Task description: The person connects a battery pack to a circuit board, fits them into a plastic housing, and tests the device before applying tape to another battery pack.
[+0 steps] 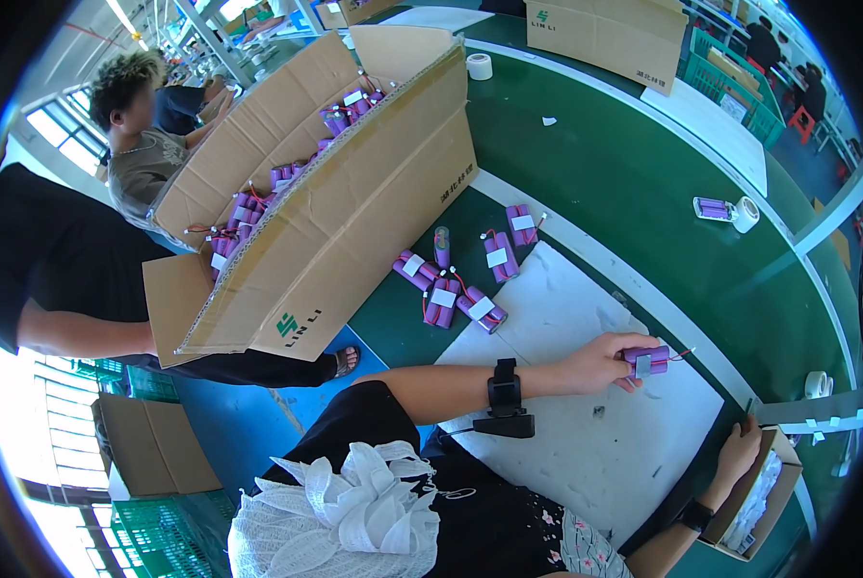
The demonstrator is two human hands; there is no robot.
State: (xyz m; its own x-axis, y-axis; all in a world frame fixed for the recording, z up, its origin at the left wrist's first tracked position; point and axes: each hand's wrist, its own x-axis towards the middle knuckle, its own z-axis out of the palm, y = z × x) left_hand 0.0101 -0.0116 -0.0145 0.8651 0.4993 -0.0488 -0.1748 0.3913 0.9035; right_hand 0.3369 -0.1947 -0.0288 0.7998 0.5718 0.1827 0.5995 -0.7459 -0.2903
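Over a pale sheet [566,308] laid on the curved green table [595,164], I see the worker's left hand [593,366] closed around a purple battery pack [647,361], fingers and thumb gripping its end, while a red lead sticks out on the far side. The right hand [738,451] is down beside a small carton [785,489], its fingers bent; whether it grips anything I cannot tell. The step in hand looks to me like handling one pack singly, and the next move seems to call for a light, steady hold that keeps the lead free of snags. The pack is made of smooth, rounded cells side by side under glossy wrap, with a greyish label across them. More wired packs [442,302] lie loosely beyond the sheet, some touching, their stiff cylinders contrasting with thin, curling wires. The sheet is flat, matt and smudged with dark marks. Left of it leans a large cardboard box [354,231], flaps open, creased and ragged-edged, with further packs [244,217] heaped inside. Crumpled, translucent plastic [754,506] fills the small carton.
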